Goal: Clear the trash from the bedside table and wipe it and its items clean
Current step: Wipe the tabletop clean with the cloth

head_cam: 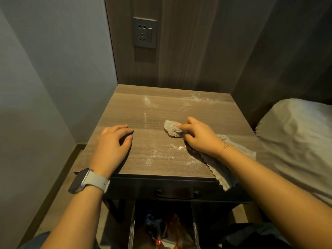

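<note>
Right hand (199, 137) presses a grey cloth (172, 130) onto the bedside table (161, 108).

Its fingers lie straight and close together on the cloth, which trails back under the wrist and over the table's front edge. White powder (159, 153) streaks the wood left of those fingers. The left hand (113, 141) rests loosely curled on the tabletop, holding nothing, well apart from the cloth.
</note>
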A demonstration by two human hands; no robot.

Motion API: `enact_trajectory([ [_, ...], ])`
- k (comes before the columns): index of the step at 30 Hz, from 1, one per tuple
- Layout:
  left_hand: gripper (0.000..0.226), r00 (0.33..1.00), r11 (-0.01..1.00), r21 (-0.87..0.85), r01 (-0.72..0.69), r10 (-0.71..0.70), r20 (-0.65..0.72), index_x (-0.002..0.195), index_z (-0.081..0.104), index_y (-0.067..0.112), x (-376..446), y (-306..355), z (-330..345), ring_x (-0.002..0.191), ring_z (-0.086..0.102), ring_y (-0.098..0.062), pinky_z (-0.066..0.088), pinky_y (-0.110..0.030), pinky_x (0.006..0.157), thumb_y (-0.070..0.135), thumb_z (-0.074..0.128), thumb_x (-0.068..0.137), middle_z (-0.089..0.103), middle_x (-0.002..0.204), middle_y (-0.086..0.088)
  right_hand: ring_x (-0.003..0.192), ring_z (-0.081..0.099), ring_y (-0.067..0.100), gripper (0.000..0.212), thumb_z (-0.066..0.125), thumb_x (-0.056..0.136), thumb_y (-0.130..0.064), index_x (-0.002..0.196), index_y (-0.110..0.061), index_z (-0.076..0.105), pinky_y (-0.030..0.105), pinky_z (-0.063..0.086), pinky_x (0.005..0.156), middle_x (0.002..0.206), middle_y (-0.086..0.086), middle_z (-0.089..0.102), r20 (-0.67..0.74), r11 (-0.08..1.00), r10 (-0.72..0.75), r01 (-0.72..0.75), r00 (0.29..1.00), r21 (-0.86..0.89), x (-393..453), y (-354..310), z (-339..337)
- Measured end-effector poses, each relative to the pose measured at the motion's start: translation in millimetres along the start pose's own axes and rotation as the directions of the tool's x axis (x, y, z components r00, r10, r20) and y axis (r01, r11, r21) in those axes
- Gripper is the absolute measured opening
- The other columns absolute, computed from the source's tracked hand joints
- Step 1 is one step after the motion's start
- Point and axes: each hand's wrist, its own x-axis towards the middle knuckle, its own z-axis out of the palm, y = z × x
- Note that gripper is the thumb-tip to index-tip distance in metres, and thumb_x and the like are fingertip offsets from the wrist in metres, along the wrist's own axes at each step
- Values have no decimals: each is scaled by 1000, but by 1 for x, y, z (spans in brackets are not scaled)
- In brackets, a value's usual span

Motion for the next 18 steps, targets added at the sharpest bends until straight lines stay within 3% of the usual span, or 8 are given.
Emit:
enact_trajectory([
  [3, 29, 1000, 1000, 1, 1, -1, 9, 122, 65, 21, -1, 2, -1, 125, 43, -21, 31, -40, 107, 26, 54, 95, 58, 132, 2, 95, 52, 20, 32, 47, 97, -14, 126, -18, 60, 33, 46, 88, 104, 9, 51, 71, 985, 36, -48, 997, 166, -7, -7, -20],
  [5, 29, 1000, 1000, 0, 4, -4, 17, 122, 64, 21, -1, 2, -2, 125, 43, -21, 31, -41, 107, 26, 54, 95, 58, 132, 1, 99, 51, 19, 33, 48, 96, -12, 124, -20, 61, 28, 40, 87, 106, 8, 52, -1, 968, 133, -130, 991, 215, -12, 3, -44],
  [9, 29, 1000, 1000, -3, -6, 6, 21, 122, 64, 21, -1, 1, -2, 125, 44, -23, 33, -46, 108, 26, 55, 94, 58, 132, 0, 97, 51, 20, 31, 48, 94, -12, 120, -20, 65, 28, 35, 83, 104, 7, 53, -133, 947, 319, -312, 938, 74, -50, 34, -69],
  [12, 30, 1000, 1000, -1, -2, 2, 26, 123, 64, 21, -1, 1, -2, 127, 42, -23, 31, -45, 109, 26, 53, 95, 57, 133, 1, 87, 54, 28, 26, 47, 93, -13, 107, -13, 68, 35, 40, 72, 91, 10, 51, -230, 882, 449, -470, 863, -40, -88, 45, -45],
  [14, 30, 1000, 1000, -3, -8, 8, 23, 123, 63, 21, -2, 1, -2, 127, 42, -23, 31, -46, 109, 25, 53, 95, 57, 133, 0, 87, 55, 33, 25, 47, 93, -14, 108, -13, 67, 36, 42, 74, 95, 13, 50, -302, 838, 517, -546, 801, -15, -100, 35, -23],
  [16, 30, 1000, 1000, 0, -9, 9, 23, 123, 63, 21, -2, 1, -1, 127, 42, -23, 31, -45, 109, 26, 52, 96, 57, 134, 0, 87, 55, 32, 28, 47, 93, -14, 115, -15, 64, 36, 44, 76, 101, 11, 48, -343, 827, 529, -562, 776, 3, -99, 14, -5],
  [18, 31, 999, 1000, 10, -11, 10, 38, 125, 63, 22, -3, 1, 0, 128, 42, -23, 30, -44, 110, 26, 52, 96, 56, 135, 1, 81, 52, 28, 30, 47, 91, -10, 116, -13, 64, 33, 41, 71, 96, 8, 44, -365, 856, 474, -516, 801, -22, -96, -9, 9],
])
